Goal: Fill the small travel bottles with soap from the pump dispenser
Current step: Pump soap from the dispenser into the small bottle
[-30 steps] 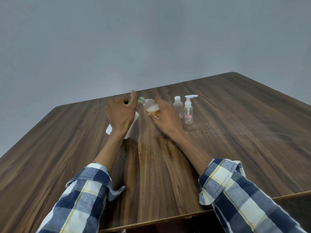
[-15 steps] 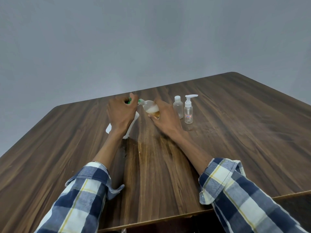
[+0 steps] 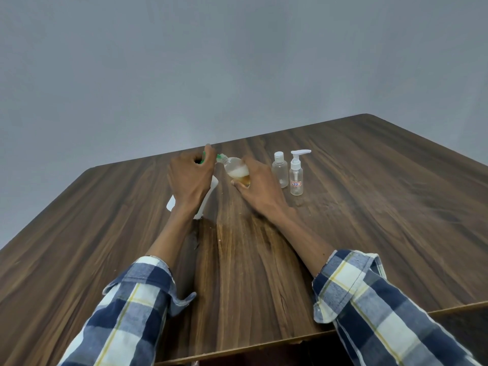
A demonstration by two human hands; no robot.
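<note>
My left hand (image 3: 190, 180) is closed over the green pump head of the white soap dispenser (image 3: 208, 192), whose body shows below my wrist. The green nozzle (image 3: 219, 156) meets the mouth of a small clear travel bottle (image 3: 236, 169), tilted toward it and part filled with amber soap and white foam. My right hand (image 3: 257, 187) grips that bottle from the right. Two more small clear bottles stand upright to the right: one with a white flip cap (image 3: 280, 170), one with a white pump top (image 3: 296, 175) and a red label.
Everything rests on a dark wooden table (image 3: 369, 207) against a grey wall. The near table edge runs under my checked sleeves, and the table's right corner lies far back right.
Hardly anything differs. My left hand shifts very slightly on the pump head; the tilted bottle stays at the nozzle and the two other bottles stand still.
</note>
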